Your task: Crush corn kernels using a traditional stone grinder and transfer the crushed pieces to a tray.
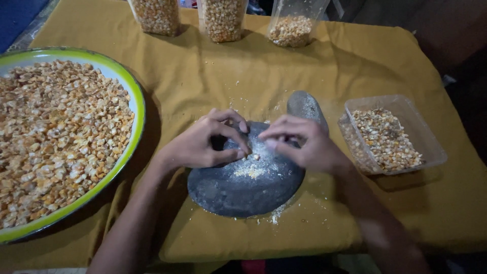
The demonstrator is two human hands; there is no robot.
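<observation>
Crushed corn kernels [252, 170] lie in a small pale heap on the dark round grinding stone [246, 180], just below and between both hands. The left hand [203, 144] curls over the stone's upper left, thumb and forefinger drawn together near the heap, though whether they pinch a kernel is hard to tell. The right hand [304, 142] comes in from the upper right, fingertips gathered and pointing left toward the same spot; the two hands nearly touch and stand about equally close. A grey stone pestle [306, 107] rests behind the right hand, its long axis running up and away from the person.
</observation>
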